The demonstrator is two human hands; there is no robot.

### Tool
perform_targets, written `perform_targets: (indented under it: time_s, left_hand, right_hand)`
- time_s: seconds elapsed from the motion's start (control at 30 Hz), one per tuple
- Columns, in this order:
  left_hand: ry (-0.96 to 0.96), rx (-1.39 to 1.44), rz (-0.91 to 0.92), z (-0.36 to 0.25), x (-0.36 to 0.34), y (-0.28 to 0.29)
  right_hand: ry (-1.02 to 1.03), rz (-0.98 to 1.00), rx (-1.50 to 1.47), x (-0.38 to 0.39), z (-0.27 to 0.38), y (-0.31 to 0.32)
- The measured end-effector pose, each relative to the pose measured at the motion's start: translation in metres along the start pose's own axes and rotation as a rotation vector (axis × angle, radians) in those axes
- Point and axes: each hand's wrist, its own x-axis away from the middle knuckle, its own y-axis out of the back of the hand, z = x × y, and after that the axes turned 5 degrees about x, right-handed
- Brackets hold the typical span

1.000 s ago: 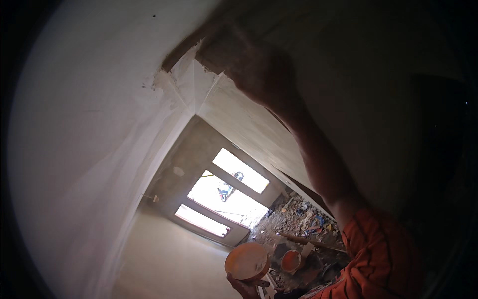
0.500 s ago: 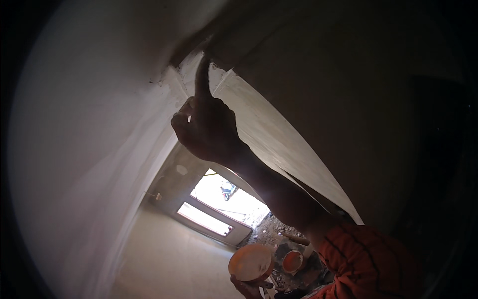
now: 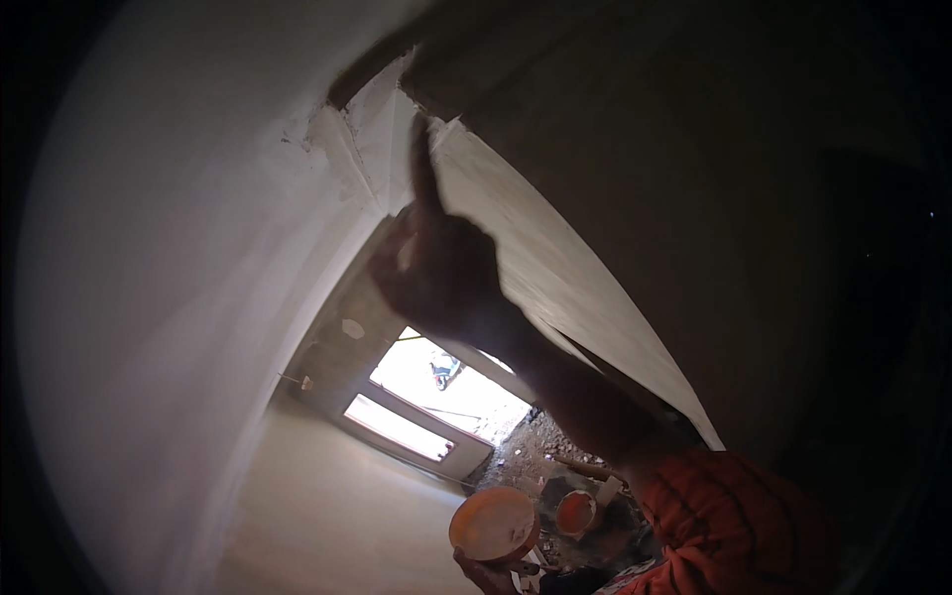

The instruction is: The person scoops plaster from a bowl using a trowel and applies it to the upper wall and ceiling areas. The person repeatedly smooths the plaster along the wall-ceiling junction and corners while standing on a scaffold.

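My right hand (image 3: 441, 268) is raised toward a corner where plastered surfaces meet. Its index finger is stretched out and the other fingers are curled, with nothing seen in them; the hand is dark and slightly blurred. The fingertip lies over the right side of a pale angular corner patch (image 3: 375, 114); whether it touches the surface I cannot tell. Low in the view, my left hand (image 3: 484, 573) is closed on the rim of an orange bowl (image 3: 531, 526) with whitish material inside. Part of that hand is cut off by the lower edge.
A second orange container (image 3: 575, 513) stands far below on rubble-strewn ground (image 3: 535, 451). Beyond is a bright opening (image 3: 466, 392) with a motorbike (image 3: 443, 371) outside. A pale wall (image 3: 149, 297) fills the left; a dark surface (image 3: 674, 169) covers the right.
My right hand has moved down and to the right, its fingertip leaving the top of the corner patch for its right edge. The left hand still holds the bowl.
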Motion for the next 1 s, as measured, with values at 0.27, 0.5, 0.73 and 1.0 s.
perform_targets:
  time_s: [0.27, 0.5, 0.73, 1.0]
  left_hand:
    - [0.150, 0.088, 0.156, -0.002, -0.007, -0.034]
    - [-0.019, -0.260, 0.379, 0.026, -0.041, -0.008]
    - [0.096, 0.024, 0.283, 0.029, -0.066, 0.001]
    - [0.190, 0.087, 0.252, 0.026, -0.048, 0.001]
  right_hand:
    - [0.176, -0.163, 0.128, -0.030, -0.019, 0.065]
    - [0.331, -0.277, 0.214, -0.070, -0.012, 0.040]
    - [0.197, -0.200, 0.369, -0.051, 0.000, 0.028]
    - [0.285, -0.306, 0.649, -0.054, -0.007, 0.000]
